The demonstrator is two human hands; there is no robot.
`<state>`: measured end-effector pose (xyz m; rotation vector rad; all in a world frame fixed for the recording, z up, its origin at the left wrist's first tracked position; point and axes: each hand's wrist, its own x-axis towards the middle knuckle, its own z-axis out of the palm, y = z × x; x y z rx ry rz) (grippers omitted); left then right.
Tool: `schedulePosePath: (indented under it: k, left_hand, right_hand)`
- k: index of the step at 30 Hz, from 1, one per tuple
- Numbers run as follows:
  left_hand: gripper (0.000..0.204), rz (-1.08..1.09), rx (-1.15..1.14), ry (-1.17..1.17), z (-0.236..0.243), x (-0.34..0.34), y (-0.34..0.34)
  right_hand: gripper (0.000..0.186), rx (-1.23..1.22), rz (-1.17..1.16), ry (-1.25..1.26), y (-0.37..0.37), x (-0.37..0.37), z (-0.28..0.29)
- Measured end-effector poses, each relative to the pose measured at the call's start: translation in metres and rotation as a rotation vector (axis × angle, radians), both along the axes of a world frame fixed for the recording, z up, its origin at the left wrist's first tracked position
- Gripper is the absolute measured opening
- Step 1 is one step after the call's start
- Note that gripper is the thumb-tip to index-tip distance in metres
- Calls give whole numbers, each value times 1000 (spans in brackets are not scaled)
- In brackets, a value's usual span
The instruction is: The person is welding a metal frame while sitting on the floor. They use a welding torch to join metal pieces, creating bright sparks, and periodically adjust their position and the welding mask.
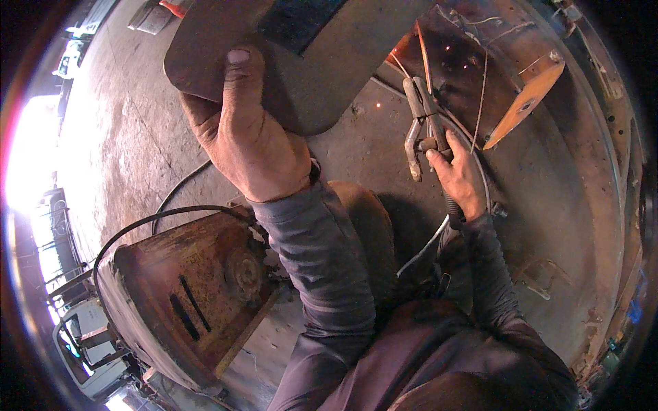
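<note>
My left hand (255, 147) is raised at the upper left, closed on the edge of a dark welding shield (199, 44). The thumb lies flat along the shield's near face, and the other fingers are partly hidden behind it. A black rectangular window (298, 22) shows near the shield's top. Farther right, my right hand (458, 177) grips the handle of a worn electrode holder (421, 113). A thin welding rod (423, 51) extends from its jaws toward an orange-lit metal part (404, 51), partly covered by the shield. Small sparks glow around there.
An orange metal plate (524, 103) with a hole stands at upper right. Cables (483, 171) run past my right hand. To the lower left sits a rusty red machine (205, 288) with slots and a black hose (161, 214). A white vehicle (89, 342) stands beyond it.
</note>
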<state>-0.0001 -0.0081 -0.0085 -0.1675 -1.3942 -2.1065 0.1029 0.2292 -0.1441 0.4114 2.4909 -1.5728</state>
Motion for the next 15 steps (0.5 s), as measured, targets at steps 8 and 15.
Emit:
schedulePosePath:
  k: [8,15]
  left_hand:
    - [30,-220,-108,-91,6,9,7]
    - [45,-566,-201,-128,2,18,14]
  right_hand:
    - [63,172,-59,143,7,3,-39]
    - [46,297,-17,134,4,-3,-33]
